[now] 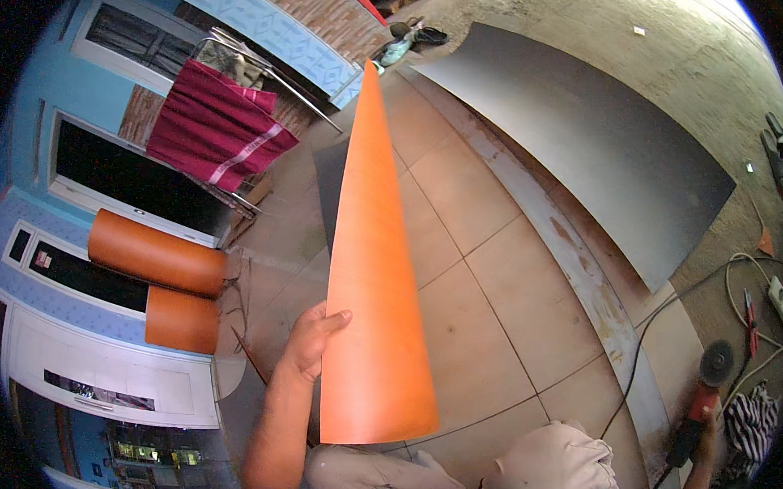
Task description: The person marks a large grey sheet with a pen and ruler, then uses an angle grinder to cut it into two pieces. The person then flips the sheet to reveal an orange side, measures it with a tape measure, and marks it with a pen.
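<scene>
A long orange sheet (371, 273), slightly curved and tapering to a point at its far end, stands tilted in front of me. My left hand (316, 334) grips its left edge, with the thumb lying over the orange face. At the lower right, my right hand (707, 427) is closed around a red and black angle grinder (696, 414), partly cut off by the picture's dark rim. The grinder's round dark disc (716, 362) points away from me. Whether the grinder rests on the floor, I cannot tell.
A large grey sheet (601, 151) lies at the right beside a worn flat strip (552, 226). Cables, a power strip (780, 301), red-handled pliers (751, 325) and a striped cloth (750, 424) are at the right. Orange rolls (154, 250) and a rack with a maroon towel (214, 130) stand left.
</scene>
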Tool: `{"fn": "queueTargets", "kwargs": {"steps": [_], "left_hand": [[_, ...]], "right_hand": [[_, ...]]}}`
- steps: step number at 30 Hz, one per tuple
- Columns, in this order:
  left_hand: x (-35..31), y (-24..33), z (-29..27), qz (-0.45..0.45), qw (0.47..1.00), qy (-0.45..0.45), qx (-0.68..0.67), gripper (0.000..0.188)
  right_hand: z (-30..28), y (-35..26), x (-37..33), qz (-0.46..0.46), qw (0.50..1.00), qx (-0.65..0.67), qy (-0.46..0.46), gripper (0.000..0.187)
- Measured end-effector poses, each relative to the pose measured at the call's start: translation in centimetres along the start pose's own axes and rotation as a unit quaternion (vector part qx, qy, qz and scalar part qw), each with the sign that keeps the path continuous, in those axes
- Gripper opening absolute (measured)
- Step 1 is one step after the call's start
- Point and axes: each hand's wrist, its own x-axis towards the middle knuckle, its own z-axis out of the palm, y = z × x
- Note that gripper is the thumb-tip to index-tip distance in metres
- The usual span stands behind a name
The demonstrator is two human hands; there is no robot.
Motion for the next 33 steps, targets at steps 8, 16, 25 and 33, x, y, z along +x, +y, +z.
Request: {"fn": "queueTargets", "kwargs": {"steps": [8, 16, 25, 33], "left_hand": [[-2.7, -1.2, -4.6, 0.023, 0.998, 0.048, 0.018, 0.037], [-3.4, -1.5, -7.5, 0.033, 0.998, 0.048, 0.027, 0.039], [-2.5, -1.1, -9.6, 0.068, 0.997, 0.027, 0.017, 0.041], [-2.5, -0.6, -11.6, 0.081, 0.995, 0.025, 0.060, 0.047]], "right_hand": [[-1.5, 0.3, 0.2, -0.006, 1.000, -0.001, 0.009, 0.058], [-1.6, 1.1, -0.3, -0.016, 1.000, -0.002, 0.018, 0.056], [-0.6, 0.9, -0.9, -0.026, 0.999, -0.015, 0.033, 0.053], [0.6, 0.6, -1.2, -0.040, 0.998, -0.025, 0.042, 0.051]]}}
